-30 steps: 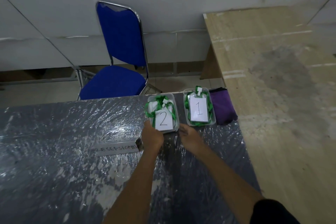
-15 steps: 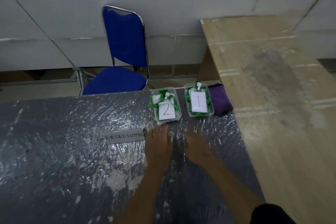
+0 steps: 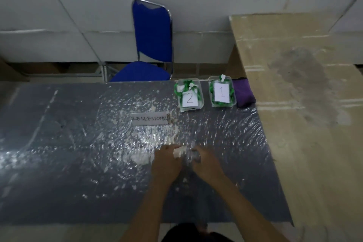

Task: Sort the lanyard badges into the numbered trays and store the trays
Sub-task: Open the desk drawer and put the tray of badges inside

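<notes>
On the bench [image 3: 78, 163], the tray marked "2" [image 3: 189, 96] sits just beyond a paper sign reading "RESEPSIONIS" [image 3: 150, 119], with the tray marked "1" [image 3: 222, 94] beside it; both hold green lanyard badges [image 3: 212, 89]. Nearer than the sign, the left hand [image 3: 166, 165] and right hand [image 3: 206, 165] rest close together, blurred, so I cannot tell either grip.

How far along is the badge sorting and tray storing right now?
Sorting looks done: tray 2 and tray 1 each hold green lanyards, and no loose badges show on the plastic-covered table. Both trays sit side by side at the far edge beside a purple pouch. The left hand and right hand are near the body, touching neither tray. Whether that spot counts as stored is unclear.
</notes>
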`<state>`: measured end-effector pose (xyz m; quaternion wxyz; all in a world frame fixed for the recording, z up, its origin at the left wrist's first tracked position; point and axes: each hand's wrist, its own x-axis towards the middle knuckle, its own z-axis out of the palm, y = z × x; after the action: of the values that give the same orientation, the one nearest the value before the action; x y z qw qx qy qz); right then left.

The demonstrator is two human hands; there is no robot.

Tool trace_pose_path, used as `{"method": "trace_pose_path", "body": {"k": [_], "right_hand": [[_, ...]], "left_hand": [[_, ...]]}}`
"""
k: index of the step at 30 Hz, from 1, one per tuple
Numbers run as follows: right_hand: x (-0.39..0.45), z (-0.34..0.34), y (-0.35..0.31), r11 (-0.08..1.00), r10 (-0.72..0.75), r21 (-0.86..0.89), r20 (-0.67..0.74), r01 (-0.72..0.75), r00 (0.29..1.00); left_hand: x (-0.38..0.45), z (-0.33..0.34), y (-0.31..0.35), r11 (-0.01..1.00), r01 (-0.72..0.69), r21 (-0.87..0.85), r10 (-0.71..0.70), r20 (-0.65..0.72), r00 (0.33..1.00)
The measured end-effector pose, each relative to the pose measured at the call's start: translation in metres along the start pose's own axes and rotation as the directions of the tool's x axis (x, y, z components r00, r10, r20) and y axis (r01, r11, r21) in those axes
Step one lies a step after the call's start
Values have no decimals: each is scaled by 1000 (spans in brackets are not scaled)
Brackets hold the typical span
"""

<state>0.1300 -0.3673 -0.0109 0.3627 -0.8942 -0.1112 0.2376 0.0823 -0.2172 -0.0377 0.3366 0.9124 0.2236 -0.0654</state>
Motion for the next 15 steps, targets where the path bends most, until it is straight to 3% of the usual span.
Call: {"method": "trace_pose_path", "body": {"k": [3,7,10,15], "right_hand": [[-12,15,-9,997,29,74,13,-30,999],[-27,38,-22,999,30,-22,55,-29,998],[-29,63,-37,998,36,-55,113,-30,993],[-31,125,-81,1000,12,-6,175,-11,985]], "left_hand": [[-24,-14,-13,998,60,24,-59,-65,996],[-48,-33,-37,963,103,249,-87,-75,993],[-59,-47,-70,948,80,308,-60,-73,996],[-66,-83,-141,987,152,-49,-154,-40,987]]}}
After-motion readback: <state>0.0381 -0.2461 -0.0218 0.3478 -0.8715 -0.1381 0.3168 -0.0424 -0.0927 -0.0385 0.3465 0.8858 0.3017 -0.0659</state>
